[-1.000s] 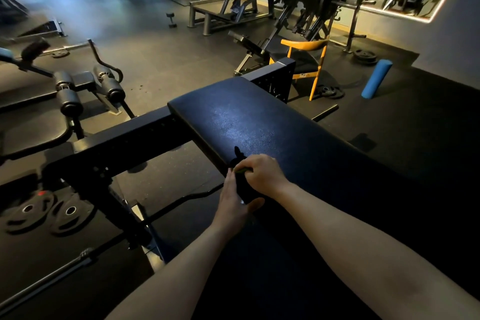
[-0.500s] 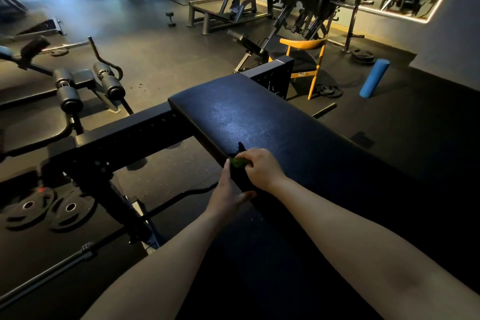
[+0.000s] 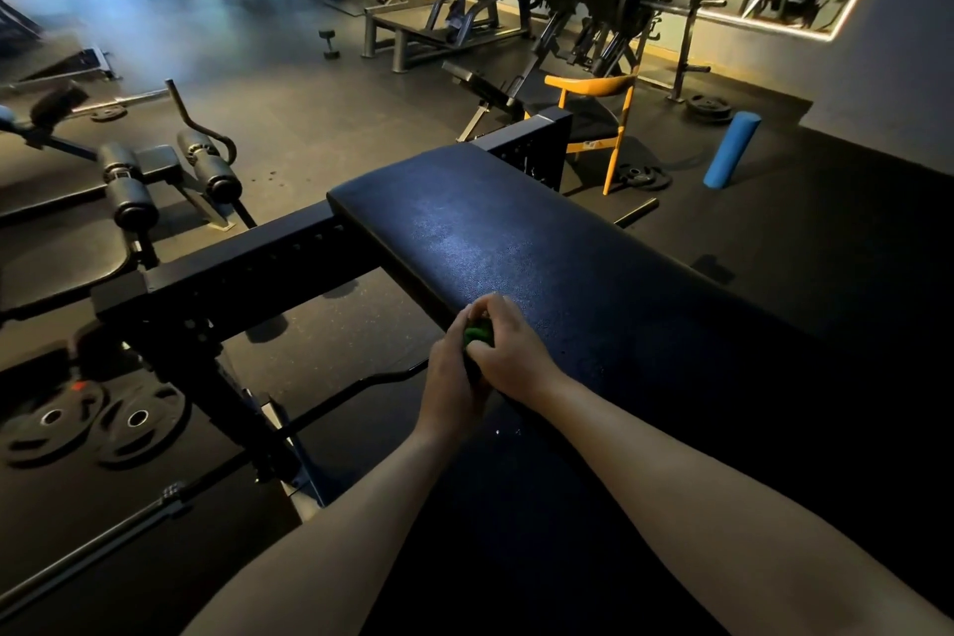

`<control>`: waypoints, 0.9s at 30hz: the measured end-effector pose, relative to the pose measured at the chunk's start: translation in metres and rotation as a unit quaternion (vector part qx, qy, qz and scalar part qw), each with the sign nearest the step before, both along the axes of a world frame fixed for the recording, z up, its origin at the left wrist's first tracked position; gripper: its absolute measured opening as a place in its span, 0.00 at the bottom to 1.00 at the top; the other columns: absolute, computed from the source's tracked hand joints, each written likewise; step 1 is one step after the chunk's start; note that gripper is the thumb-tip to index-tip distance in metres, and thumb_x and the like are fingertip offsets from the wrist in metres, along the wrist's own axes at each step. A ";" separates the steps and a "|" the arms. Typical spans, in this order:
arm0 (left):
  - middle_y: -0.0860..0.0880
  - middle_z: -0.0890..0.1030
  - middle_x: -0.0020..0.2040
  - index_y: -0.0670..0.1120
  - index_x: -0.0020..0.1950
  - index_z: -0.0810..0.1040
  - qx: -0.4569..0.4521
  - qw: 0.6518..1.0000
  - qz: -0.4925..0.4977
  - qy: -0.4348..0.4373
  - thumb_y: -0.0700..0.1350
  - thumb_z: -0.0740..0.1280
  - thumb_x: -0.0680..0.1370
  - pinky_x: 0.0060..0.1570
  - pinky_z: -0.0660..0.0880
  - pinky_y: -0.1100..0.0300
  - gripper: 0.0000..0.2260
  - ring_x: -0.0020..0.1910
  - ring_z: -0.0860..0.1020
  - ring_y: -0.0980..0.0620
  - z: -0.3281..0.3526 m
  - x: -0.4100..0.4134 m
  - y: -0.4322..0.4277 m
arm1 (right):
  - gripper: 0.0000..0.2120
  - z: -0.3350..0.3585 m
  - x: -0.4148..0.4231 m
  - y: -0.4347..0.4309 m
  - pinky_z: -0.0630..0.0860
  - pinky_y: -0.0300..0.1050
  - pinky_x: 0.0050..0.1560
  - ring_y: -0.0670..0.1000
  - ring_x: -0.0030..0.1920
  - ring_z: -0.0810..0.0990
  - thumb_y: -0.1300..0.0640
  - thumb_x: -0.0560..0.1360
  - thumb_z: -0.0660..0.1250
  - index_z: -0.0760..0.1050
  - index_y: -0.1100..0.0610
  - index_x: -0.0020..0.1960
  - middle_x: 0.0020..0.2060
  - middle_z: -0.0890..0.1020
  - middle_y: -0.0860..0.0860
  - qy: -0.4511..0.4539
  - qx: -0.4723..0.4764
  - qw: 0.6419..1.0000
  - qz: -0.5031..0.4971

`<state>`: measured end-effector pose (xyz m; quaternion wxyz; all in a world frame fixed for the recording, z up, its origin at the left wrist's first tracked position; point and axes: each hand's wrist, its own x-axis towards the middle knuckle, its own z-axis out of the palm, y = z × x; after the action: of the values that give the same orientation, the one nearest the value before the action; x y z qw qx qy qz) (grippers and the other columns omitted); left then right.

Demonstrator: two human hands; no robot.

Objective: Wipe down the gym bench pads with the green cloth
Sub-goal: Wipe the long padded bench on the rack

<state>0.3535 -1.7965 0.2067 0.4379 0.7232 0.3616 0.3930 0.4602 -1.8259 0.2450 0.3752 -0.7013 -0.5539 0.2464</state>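
On the floor at far left lie two round iron weight plates (image 3: 88, 421), and a square-section beam (image 3: 248, 269), matte black metal, runs rightward to meet the bench pad (image 3: 516, 243). At the pad's left long edge the left hand (image 3: 451, 390) cups the green cloth (image 3: 477, 332) from the outer side, fingers curled round it, and the right hand (image 3: 511, 351) clamps over it from above; only a small bunched wad of green shows between them. The pad is a long, round-cornered slab of dark pebbled vinyl with a dull sheen. The step looks like readying the cloth for a stroke: best to open the wad flat, press with a full palm, and sweep lengthwise in overlapping passes, over the rolled edges too. A blue foam roller (image 3: 732, 151) stands tilted on the floor, well off to the right
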 end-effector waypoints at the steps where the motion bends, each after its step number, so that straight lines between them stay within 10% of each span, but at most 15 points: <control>1: 0.43 0.80 0.52 0.47 0.62 0.79 0.015 1.000 0.015 -0.006 0.49 0.65 0.79 0.50 0.75 0.56 0.14 0.52 0.78 0.48 0.001 0.001 -0.001 | 0.14 0.001 0.000 -0.001 0.72 0.42 0.47 0.50 0.49 0.73 0.64 0.72 0.64 0.70 0.54 0.56 0.52 0.71 0.52 0.017 0.004 1.000 0.006; 7: 0.49 0.78 0.58 0.56 0.62 0.72 -0.047 0.993 0.101 -0.022 0.31 0.66 0.73 0.48 0.70 0.68 0.24 0.54 0.78 0.53 0.005 0.012 0.010 | 0.19 -0.017 0.016 -0.005 0.72 0.48 0.56 0.51 0.57 0.71 0.53 0.73 0.63 0.73 0.51 0.64 0.57 0.74 0.49 -0.119 0.060 0.990 -0.043; 13: 0.42 0.62 0.68 0.51 0.70 0.71 -0.146 0.955 0.258 0.006 0.37 0.65 0.78 0.58 0.65 0.64 0.21 0.58 0.68 0.51 -0.004 0.014 0.059 | 0.17 -0.039 0.027 0.000 0.74 0.54 0.56 0.58 0.53 0.74 0.57 0.69 0.60 0.80 0.56 0.54 0.48 0.79 0.52 -0.197 0.026 0.974 -0.111; 18: 0.47 0.60 0.61 0.53 0.68 0.72 -0.176 0.958 0.227 0.001 0.41 0.64 0.80 0.69 0.69 0.50 0.17 0.65 0.67 0.43 -0.025 0.034 0.064 | 0.15 -0.041 0.027 0.004 0.73 0.51 0.55 0.57 0.52 0.74 0.55 0.68 0.60 0.80 0.54 0.52 0.47 0.77 0.52 -0.224 0.032 0.969 -0.104; 27: 0.50 0.69 0.55 0.51 0.62 0.77 -0.126 0.982 0.140 -0.008 0.39 0.66 0.76 0.65 0.66 0.60 0.16 0.60 0.72 0.47 -0.043 0.028 0.006 | 0.15 -0.042 0.027 0.005 0.71 0.53 0.57 0.56 0.54 0.73 0.53 0.69 0.60 0.79 0.52 0.53 0.50 0.77 0.52 -0.252 0.015 0.962 -0.102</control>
<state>0.3811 -1.7910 0.1637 0.4692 0.6010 0.5026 0.4075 0.4874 -1.8208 0.2034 0.2571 -0.7877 -0.5597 0.0137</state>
